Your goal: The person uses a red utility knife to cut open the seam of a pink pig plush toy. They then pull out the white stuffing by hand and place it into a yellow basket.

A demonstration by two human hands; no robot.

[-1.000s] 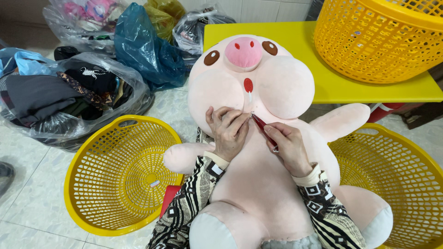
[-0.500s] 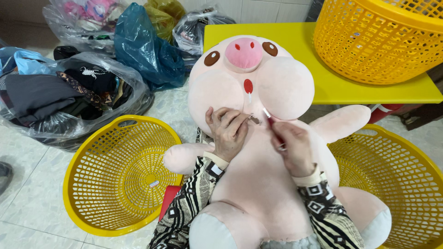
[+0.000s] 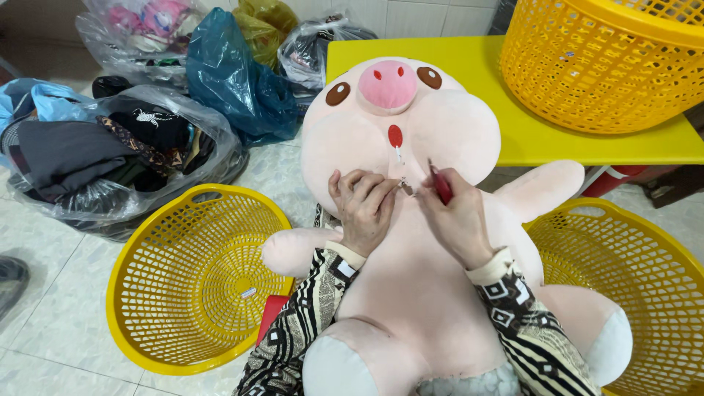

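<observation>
A large pink plush pig [image 3: 411, 242] lies face up on the person's lap, head against the yellow bench [image 3: 528, 139]. The left hand [image 3: 363, 209] pinches the fabric under the chin; the right hand [image 3: 455, 220] is closed on a thin red tool [image 3: 440, 183] at the same spot. The toy looks soft, light and bulky: best gripped by bunching the fabric or clasping a limb. Yellow baskets [image 3: 198, 279] flank it.

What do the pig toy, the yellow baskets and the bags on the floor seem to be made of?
Pig toy: soft plush fabric, matte and fuzzy, probably stuffed; it dents under the left hand.
Baskets: moulded plastic, slightly glossy, with a regular lattice of holes.
Bags: thin plastic film, clear or tinted, shiny and wrinkled; clothes show through.
</observation>
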